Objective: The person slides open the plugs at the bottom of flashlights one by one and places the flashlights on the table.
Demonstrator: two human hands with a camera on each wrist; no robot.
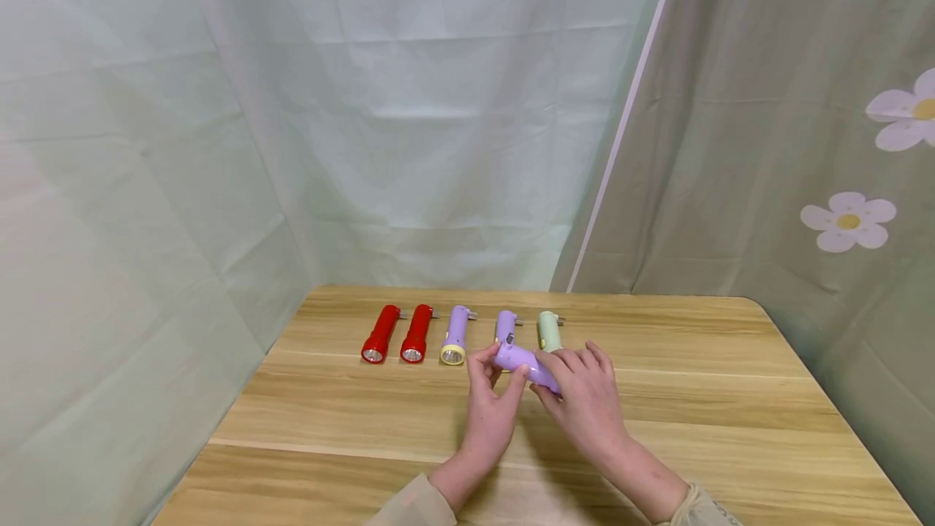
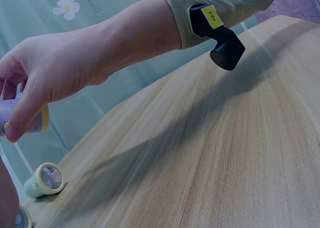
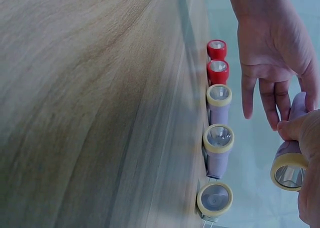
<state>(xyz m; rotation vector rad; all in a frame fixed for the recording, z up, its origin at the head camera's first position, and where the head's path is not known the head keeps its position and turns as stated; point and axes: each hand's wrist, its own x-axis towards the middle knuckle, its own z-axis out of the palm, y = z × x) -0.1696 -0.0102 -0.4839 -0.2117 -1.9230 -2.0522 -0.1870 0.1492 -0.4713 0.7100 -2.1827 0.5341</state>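
Observation:
A purple flashlight (image 1: 520,359) with a pale yellow head ring is held above the table between both hands, its metal prongs (image 1: 510,338) folded out at the tail. The left hand (image 1: 491,412) pinches the tail end between thumb and fingertips. Around the head end, the right hand (image 1: 588,400) curls its fingers; the right wrist view shows the lens (image 3: 290,177) of this flashlight. Behind the hands lie another purple flashlight (image 1: 506,323), partly hidden, and a pale green flashlight (image 1: 549,331). In the left wrist view, the right hand (image 2: 60,62) grips the purple body.
Left of the hands, a purple flashlight (image 1: 454,329) and two red flashlights, one inner (image 1: 419,331) and one outer (image 1: 383,329), continue the row, prongs out. The wooden table (image 1: 329,420) meets a pale curtain (image 1: 438,144) at the back.

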